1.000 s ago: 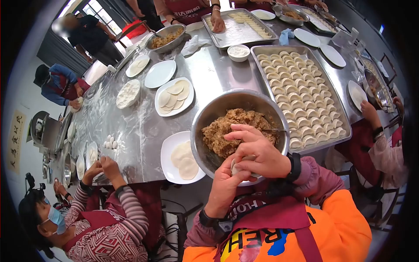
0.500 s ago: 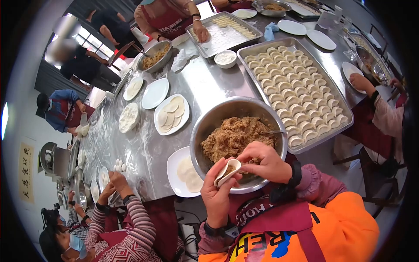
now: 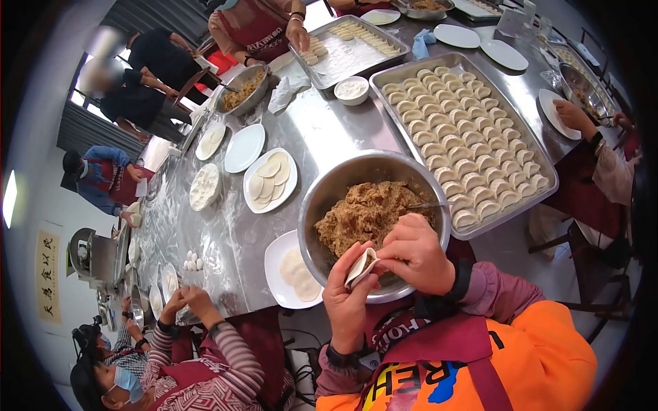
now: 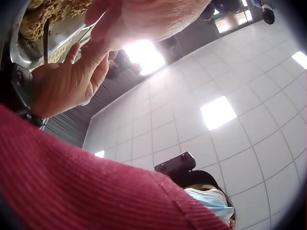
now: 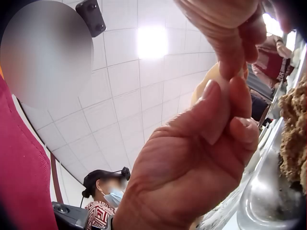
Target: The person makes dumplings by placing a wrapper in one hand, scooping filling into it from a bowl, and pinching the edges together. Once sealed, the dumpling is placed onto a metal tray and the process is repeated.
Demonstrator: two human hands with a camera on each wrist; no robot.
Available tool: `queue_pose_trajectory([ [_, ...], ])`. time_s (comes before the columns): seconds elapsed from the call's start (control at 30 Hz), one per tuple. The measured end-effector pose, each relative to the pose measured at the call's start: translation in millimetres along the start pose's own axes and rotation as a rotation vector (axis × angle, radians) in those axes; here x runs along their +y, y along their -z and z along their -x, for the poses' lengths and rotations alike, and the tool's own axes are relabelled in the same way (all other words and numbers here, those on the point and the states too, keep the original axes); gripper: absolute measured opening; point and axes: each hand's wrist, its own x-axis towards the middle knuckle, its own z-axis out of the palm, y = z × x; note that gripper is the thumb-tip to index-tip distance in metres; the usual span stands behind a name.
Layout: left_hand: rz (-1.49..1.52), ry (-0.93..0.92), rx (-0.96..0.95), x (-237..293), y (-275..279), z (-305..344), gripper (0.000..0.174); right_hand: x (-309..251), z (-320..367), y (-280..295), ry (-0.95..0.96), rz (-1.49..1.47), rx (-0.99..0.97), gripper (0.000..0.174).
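Head: wrapper (image 3: 359,270) partly behind fingers (image 3: 340,270)

Left hand (image 3: 347,298) palm up, fingers curled, at near rim of bowl (image 3: 367,164); right hand (image 3: 419,259) pinching above same rim

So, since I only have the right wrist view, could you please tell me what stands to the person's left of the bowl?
Observer: A white plate with flat round wrappers on it, beside the bowl.
Operator: Thank you, and what is on the other side?
Observer: A metal tray holding rows of folded dumplings.
Operator: Is anything sticking out of the filling?
Observer: Yes, a thin metal handle, on the bowl's tray side.
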Motion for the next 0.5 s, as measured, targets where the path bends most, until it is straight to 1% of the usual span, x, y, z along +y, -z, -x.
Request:
queue_pose_trajectory([
  [0.1, -0.016, -0.018, -0.006, -2, 0, 1, 0.042, -2, 0, 3, 0.057, -0.001, 0.002, 0.012],
  [0.2, 0.039, -0.048, -0.025, -10, 4, 1, 0.036, 0, -1, 1, -0.057, -0.076, -0.017, 0.011],
  [0.3, 0.107, -0.042, -0.056, -10, 3, 0, 0.032, -5, -1, -1, -0.288, -0.326, 0.032, 0.011],
  [0.4, 0.149, 0.000, -0.065, -7, -1, 0, 0.030, -2, 0, -2, -0.287, -0.397, -0.021, 0.012],
  [0.5, 0.173, 0.051, -0.020, -7, -4, 1, 0.030, 1, 2, 4, -0.138, -0.266, -0.074, 0.014],
])
